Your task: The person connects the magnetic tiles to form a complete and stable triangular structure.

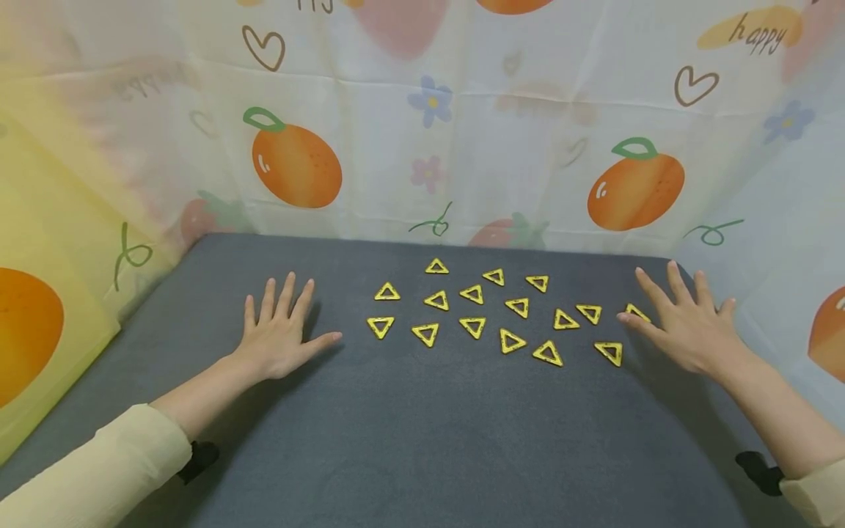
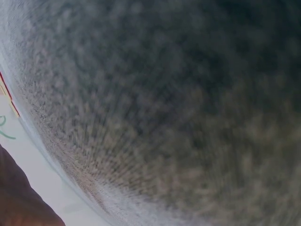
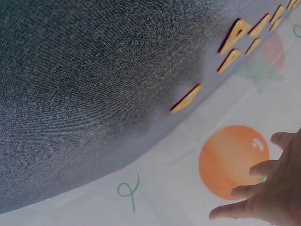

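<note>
Several yellow triangular rings [image 1: 472,327] lie flat and spread out over the far middle and right of the grey table. My left hand [image 1: 280,334], fingers straight and spread, is left of them and holds nothing. On the other side my right hand [image 1: 696,330] is spread too, its thumb partly covering the rightmost triangle [image 1: 638,313] in the head view. Whether that thumb touches it I cannot tell. The right wrist view shows the right hand [image 3: 275,188] with fingers apart and some triangles [image 3: 186,99] beyond. Only a dark part of the left hand [image 2: 23,197] enters the left wrist view.
The dark grey tabletop [image 1: 449,440] stretches toward me. A white curtain [image 1: 383,161] printed with oranges, hearts and flowers hangs behind its far edge. Yellow cloth [image 1: 59,242] stands at the left, and pale cloth [image 1: 785,279] closes off the right side.
</note>
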`<action>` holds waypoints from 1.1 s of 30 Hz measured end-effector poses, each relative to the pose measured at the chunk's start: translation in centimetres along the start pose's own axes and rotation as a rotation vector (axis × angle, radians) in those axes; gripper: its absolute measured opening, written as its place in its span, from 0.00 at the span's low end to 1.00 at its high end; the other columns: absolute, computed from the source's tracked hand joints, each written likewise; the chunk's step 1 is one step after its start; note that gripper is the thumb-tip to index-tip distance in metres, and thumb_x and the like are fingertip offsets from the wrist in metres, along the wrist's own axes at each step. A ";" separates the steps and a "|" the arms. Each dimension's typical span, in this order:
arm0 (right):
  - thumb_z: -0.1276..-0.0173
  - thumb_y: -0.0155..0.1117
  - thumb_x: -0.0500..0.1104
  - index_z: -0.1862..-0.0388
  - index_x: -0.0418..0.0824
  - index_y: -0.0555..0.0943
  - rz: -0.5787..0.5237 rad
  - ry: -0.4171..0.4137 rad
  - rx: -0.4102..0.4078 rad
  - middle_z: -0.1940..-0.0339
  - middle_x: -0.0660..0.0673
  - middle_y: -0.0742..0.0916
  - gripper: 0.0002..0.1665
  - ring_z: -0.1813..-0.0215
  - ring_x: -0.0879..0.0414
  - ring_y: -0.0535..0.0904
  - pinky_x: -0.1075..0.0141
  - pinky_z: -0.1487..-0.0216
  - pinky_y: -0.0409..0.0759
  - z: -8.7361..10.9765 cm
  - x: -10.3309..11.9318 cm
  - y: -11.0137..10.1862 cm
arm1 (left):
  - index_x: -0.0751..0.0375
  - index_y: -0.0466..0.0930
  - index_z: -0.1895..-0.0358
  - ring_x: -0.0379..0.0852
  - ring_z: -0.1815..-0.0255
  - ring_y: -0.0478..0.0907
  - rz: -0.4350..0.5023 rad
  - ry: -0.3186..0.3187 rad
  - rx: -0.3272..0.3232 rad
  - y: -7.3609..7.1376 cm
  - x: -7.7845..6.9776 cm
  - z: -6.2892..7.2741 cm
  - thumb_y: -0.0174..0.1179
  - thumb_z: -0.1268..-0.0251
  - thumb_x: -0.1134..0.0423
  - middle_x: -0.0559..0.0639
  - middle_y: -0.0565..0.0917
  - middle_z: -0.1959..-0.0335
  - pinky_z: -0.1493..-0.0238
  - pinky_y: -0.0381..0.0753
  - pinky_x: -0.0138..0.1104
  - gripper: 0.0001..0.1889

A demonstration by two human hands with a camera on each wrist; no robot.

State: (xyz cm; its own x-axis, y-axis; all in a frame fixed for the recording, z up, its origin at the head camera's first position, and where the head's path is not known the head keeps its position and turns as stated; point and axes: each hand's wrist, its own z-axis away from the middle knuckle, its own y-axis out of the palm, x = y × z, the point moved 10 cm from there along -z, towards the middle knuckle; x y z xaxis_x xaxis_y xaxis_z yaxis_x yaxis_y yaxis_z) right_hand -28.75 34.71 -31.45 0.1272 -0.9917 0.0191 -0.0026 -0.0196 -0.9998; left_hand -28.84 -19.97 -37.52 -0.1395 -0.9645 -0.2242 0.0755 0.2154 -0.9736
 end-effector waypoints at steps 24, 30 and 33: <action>0.29 0.55 0.67 0.22 0.36 0.57 -0.334 -0.141 -0.030 0.25 0.29 0.65 0.50 0.25 0.30 0.57 0.32 0.31 0.58 -1.3 9.3 -1.6 | 0.66 0.59 0.26 0.63 0.25 0.62 0.361 0.109 -0.065 -1.6 -6.3 -1.3 0.56 0.30 0.44 0.63 0.67 0.27 0.27 0.62 0.58 0.38; 0.27 0.57 0.61 0.26 0.37 0.63 -0.390 -0.193 -0.044 0.28 0.33 0.70 0.42 0.30 0.35 0.68 0.37 0.37 0.70 -1.4 11.3 -1.5 | 0.62 0.65 0.29 0.60 0.27 0.67 0.491 0.135 -0.009 -0.2 -9.0 -1.9 0.57 0.30 0.46 0.59 0.71 0.29 0.31 0.70 0.55 0.33; 0.27 0.58 0.57 0.27 0.38 0.66 -0.406 -0.203 -0.049 0.30 0.33 0.72 0.38 0.34 0.36 0.72 0.39 0.41 0.74 -1.6 11.5 -1.3 | 0.61 0.68 0.30 0.58 0.29 0.70 0.522 0.160 0.006 0.1 -10.7 -2.1 0.59 0.31 0.48 0.57 0.72 0.30 0.32 0.72 0.53 0.31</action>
State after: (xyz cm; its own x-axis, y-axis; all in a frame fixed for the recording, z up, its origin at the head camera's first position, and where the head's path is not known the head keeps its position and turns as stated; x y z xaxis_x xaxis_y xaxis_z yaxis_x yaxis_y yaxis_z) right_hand -28.83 23.10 -29.89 0.3198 -0.8572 0.4036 0.0415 -0.4129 -0.9098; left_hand -29.39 -9.29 -35.29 -0.2310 -0.6944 -0.6816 0.1804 0.6578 -0.7313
